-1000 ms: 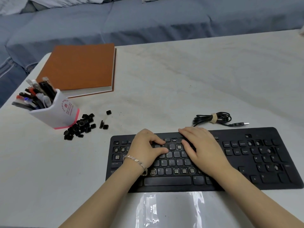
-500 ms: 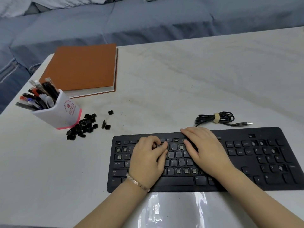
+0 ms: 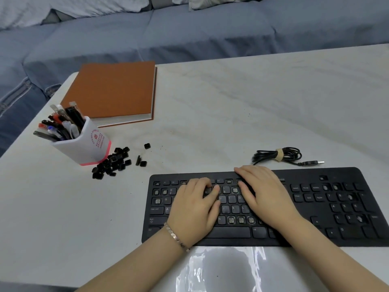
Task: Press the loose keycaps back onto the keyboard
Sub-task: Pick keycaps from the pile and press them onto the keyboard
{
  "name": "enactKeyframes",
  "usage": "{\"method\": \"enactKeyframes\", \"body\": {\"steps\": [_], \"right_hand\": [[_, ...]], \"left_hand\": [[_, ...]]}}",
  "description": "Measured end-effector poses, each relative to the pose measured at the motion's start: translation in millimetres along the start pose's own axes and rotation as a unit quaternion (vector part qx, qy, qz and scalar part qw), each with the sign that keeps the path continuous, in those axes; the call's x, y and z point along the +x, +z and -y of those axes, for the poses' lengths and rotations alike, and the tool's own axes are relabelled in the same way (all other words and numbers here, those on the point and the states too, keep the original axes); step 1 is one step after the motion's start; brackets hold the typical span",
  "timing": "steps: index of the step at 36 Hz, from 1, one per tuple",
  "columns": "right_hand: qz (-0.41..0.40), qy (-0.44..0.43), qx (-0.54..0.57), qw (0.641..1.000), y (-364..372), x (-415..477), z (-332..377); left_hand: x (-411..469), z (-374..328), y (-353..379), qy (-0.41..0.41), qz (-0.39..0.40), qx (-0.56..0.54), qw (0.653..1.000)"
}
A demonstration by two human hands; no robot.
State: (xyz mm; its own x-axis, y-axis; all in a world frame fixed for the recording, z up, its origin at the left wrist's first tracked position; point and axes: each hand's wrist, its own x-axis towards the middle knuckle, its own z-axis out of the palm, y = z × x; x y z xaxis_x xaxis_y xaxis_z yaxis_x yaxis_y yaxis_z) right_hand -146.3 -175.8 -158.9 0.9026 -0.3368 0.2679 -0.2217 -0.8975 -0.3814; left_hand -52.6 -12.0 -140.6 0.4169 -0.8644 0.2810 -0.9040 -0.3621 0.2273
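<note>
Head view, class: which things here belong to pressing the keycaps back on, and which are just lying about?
Belong to the job: keyboard; pile of loose keycaps; left hand and right hand, both on the keys.

Just lying about: pen pot; orange book; coiled cable.

Keyboard: the flat black plastic keyboard [image 3: 305, 175] runs off my right frame edge.
Under hands: the left hand [image 3: 194, 209] and right hand [image 3: 267, 197] hide the middle keys from me.
Left fingers [image 3: 212, 194]: curled; I cannot tell if they pinch anything.
Keycaps: legends on the pile of loose black plastic keycaps [image 3: 111, 165] are too small to read.
</note>
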Motion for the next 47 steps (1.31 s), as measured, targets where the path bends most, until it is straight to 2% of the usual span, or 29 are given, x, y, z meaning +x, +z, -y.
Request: {"method": "enactKeyframes", "body": {"steps": [6,9,12,16,20,25,33,38,42,46,47], "right_hand": [[0.0,0.001,-0.001,1.0,-1,0,1],[0.001,0.001,0.0,1.0,-2,1,1],[0.007,0.005,0.003,1.0,-2,1,1],[0.018,0.013,0.004,1.0,-3,0,2],[0.017,0.013,0.001,1.0,-4,1,3],[0.016,0.011,-0.001,1.0,-4,2,3],[0.023,0.013,0.004,1.0,-5,3,3],[0.029,0.014,0.008,0.999,-5,2,3],[0.034,0.017,0.011,0.999,-5,2,3],[0.029,0.013,0.012,0.999,-5,3,3],[0.028,0.014,0.018,0.999,-6,3,4]], "left_hand": [[4,5,-5,-0.102,0.008,-0.143,0.984],[7,22,-11,-0.177,-0.06,-0.219,0.958],[15,57,-19,-0.295,-0.14,-0.199,0.924],[18,110,-21,-0.394,-0.106,-0.096,0.908],[16,129,-17,-0.399,-0.052,-0.072,0.913],[14,128,-15,-0.355,-0.044,-0.09,0.929],[3,124,-17,-0.403,-0.099,-0.187,0.891],[6,106,-34,-0.432,-0.164,-0.298,0.835],[11,74,-53,-0.393,-0.168,-0.417,0.802],[11,40,-61,-0.403,-0.116,-0.572,0.705],[10,34,-61,-0.404,-0.101,-0.592,0.69]]}}
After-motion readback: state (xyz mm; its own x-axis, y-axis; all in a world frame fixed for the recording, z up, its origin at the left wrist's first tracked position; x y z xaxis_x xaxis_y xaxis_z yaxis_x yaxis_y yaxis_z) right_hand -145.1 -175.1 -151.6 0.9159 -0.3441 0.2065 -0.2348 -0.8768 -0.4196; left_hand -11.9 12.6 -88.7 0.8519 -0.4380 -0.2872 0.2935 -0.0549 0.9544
